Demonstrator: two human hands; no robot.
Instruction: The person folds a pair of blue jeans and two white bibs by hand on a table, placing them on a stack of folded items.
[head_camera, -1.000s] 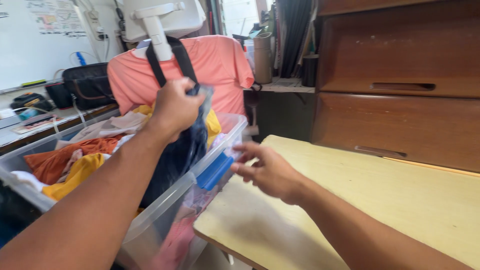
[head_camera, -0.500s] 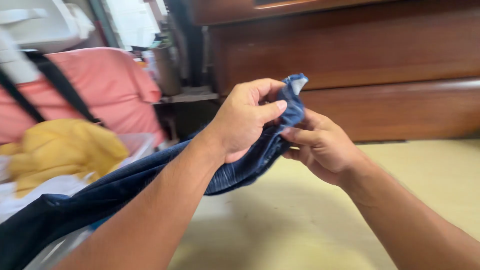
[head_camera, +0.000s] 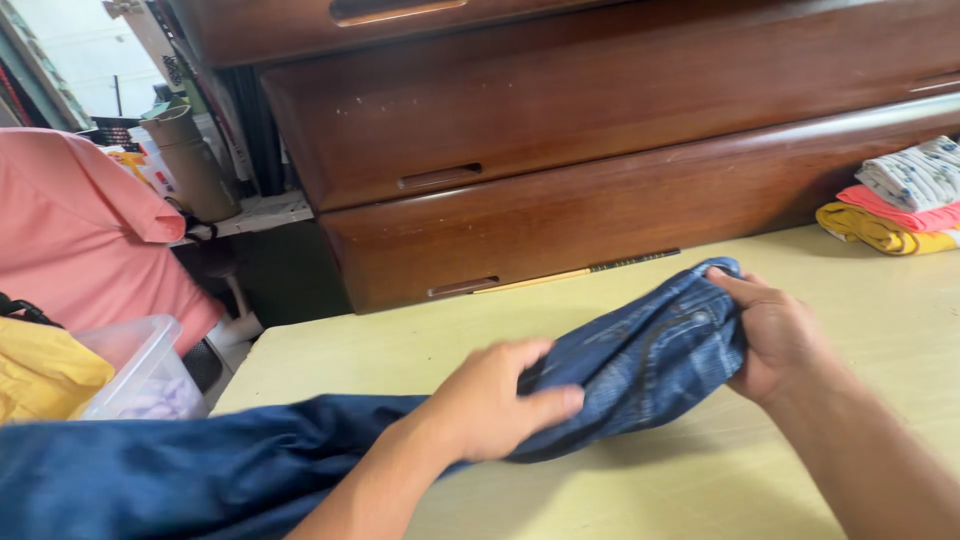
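both hands clamp the blue jeans (head_camera: 640, 365) over the tabletop (head_camera: 640, 490): right hand (head_camera: 775, 335) pinches the waistband, left hand (head_camera: 490, 405) grips further down, stretching them flat.

The jeans (head_camera: 640, 370) are dark blue denim with lighter faded patches. The table (head_camera: 400, 350) is pale yellow, the drawers (head_camera: 600, 130) dark reddish brown. The folded clothes (head_camera: 900, 200) are white patterned, pink and yellow.
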